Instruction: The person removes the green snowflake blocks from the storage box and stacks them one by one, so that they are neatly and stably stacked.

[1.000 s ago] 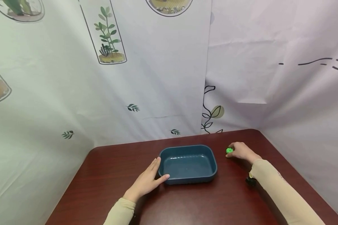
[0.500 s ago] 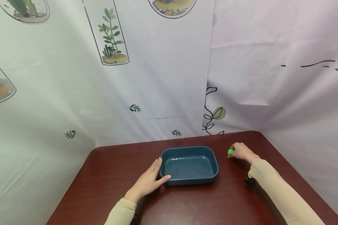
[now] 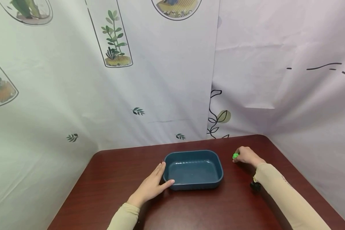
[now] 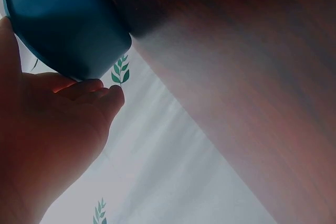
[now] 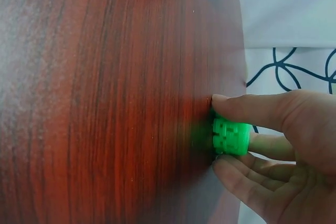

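A dark blue rectangular dish (image 3: 193, 185) with rounded corners sits near the middle of the table in the head view. My left hand (image 3: 149, 187) rests against its left side, fingers straight along the wall and thumb at the front corner. The left wrist view shows the fingertips right at the dish (image 4: 68, 30). Right of the dish, my right hand (image 3: 246, 155) pinches a small bright green cylinder (image 3: 235, 156). In the right wrist view, slots ring this green cylinder (image 5: 231, 136), held between thumb and fingers close over the tabletop.
The table (image 3: 195, 210) is dark reddish wood with rounded far corners. A pale printed cloth (image 3: 166, 80) hangs behind it and along both sides. Something small and black (image 3: 255, 186) shows under the right sleeve at the wrist.
The green cylinder has tilted slightly in my right hand, and less of its top shows. My left hand stays at the dish. The head view has shifted a little.
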Motion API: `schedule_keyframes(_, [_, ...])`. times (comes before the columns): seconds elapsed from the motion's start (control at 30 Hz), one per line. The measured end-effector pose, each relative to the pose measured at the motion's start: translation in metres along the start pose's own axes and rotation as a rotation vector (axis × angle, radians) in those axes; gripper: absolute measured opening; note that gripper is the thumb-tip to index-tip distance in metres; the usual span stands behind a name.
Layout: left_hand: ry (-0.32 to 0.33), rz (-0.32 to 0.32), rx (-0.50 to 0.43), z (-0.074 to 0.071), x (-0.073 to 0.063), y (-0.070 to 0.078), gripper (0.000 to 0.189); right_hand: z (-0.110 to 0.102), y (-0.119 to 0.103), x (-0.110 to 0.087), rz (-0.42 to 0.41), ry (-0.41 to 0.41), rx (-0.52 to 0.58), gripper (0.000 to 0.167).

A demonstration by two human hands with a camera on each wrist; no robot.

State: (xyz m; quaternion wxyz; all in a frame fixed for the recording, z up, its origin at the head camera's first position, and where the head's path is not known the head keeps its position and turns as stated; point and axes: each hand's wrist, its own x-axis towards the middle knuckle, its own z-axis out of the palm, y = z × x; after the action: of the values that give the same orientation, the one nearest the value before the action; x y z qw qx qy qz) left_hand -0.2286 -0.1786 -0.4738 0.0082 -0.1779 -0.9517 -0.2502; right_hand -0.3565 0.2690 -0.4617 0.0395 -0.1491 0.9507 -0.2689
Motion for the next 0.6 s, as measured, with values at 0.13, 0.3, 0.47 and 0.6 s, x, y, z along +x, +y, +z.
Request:
schedule_keyframes(0.13, [0.001,-0.001,0.002,0.0000,-0.0002,-0.0001,0.101,0.0004,0.0002,-0.0008,-0.004,0.004,0.001,0.031])
schedule_keyframes(0.3, [-0.004,-0.003,0.007,0.0005,-0.0003,-0.0003,0.101,0.0024,-0.0001,-0.0018,-0.001,0.000,-0.012,0.029])
schedule_keyframes(0.47, [-0.001,-0.003,0.007,0.0011,-0.0002,-0.0008,0.101,0.0026,-0.0023,-0.0023,0.021,0.000,-0.015,0.024])
schedule_keyframes(0.6, [0.003,-0.001,0.005,0.0013,0.0000,-0.0010,0.101,0.0023,-0.0044,-0.0024,0.020,0.008,-0.018,0.022])
